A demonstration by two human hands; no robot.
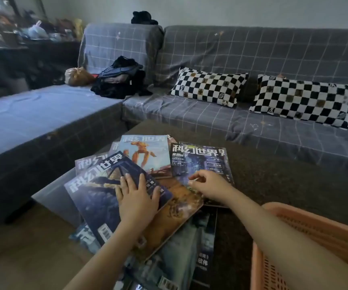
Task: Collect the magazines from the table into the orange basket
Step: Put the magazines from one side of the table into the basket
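magazines (148, 185) lie fanned and overlapping on the dark worktop (273, 185), mostly at its 9 o'clock side. the left hand (137, 197) presses flat on a dark blue magazine (97, 195), grip apart, fingers straight. the right hand (208, 185), at 3 o'clock of it, rests curled fingertips on a dark-covered magazine (198, 160); whether that grip pinches it, i cannot tell. the orange basket (315, 237) sits at 5 o'clock, partly behind the right forearm. a grey sofa (252, 59) with checkered cushions (208, 85) stands at 12 o'clock.
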